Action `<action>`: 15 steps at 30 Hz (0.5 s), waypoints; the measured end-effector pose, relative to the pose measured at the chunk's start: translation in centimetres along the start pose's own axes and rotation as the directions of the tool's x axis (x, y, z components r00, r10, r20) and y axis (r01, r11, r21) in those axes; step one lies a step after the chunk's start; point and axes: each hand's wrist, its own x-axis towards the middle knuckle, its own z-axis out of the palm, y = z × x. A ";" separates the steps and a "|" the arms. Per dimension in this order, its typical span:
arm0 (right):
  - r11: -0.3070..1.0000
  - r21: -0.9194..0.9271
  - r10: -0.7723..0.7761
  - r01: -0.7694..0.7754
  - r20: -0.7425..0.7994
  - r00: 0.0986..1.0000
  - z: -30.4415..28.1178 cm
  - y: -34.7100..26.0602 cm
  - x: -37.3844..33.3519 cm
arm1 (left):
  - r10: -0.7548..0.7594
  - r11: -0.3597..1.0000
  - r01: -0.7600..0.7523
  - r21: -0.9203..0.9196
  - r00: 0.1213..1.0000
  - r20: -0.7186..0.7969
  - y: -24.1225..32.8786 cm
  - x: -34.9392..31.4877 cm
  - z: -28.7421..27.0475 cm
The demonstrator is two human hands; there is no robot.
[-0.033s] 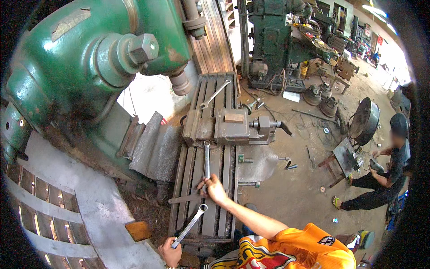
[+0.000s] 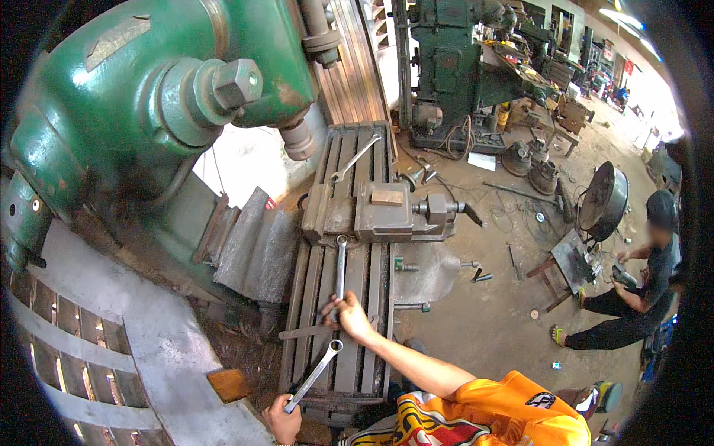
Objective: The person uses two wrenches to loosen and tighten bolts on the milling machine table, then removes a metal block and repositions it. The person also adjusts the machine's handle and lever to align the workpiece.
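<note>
My right hand [image 2: 348, 317] is closed round the lower end of a long combination wrench [image 2: 341, 269]. The ring end of that wrench sits at the near edge of the vise base [image 2: 338, 223], over what looks like a clamping nut. My left hand [image 2: 282, 422] grips a second combination wrench [image 2: 312, 377] by its lower end; its ring end points up over the slotted machine table [image 2: 362, 357]. A flat, darker spanner [image 2: 303, 331] lies crosswise under my right hand, partly hidden by it. Another wrench [image 2: 357, 157] rests on the far part of the table.
A large green milling machine head [image 2: 171, 82] overhangs the left. A small block [image 2: 387, 197] lies on the vise, whose crank handle [image 2: 471, 214] sticks out right. A wooden block [image 2: 229, 384] lies at lower left. A person in dark clothes [image 2: 654, 260] works at far right.
My right hand has shifted slightly left with the wrench's lower end. The ring end stays at the vise base. My left hand and its wrench have hardly moved.
</note>
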 end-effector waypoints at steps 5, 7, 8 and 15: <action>0.987 0.137 0.081 -0.079 -0.002 0.997 2.5 0.8 1.8 | 0.029 0.997 -0.022 -0.071 0.995 0.098 1.0 0.2 -1.6; 0.980 0.162 0.123 -0.118 -0.021 0.992 3.2 0.8 2.4 | 0.029 0.988 -0.016 -0.153 0.996 0.088 0.7 0.5 -1.9; 0.978 0.178 0.114 -0.113 0.002 0.993 3.4 0.7 2.7 | 0.028 0.980 -0.014 -0.196 0.997 0.069 0.3 0.8 -1.8; 0.989 -0.051 0.139 -0.137 0.048 0.989 -2.1 -3.3 0.4 | -0.080 0.957 0.111 -0.269 0.989 0.122 -3.3 1.5 -1.1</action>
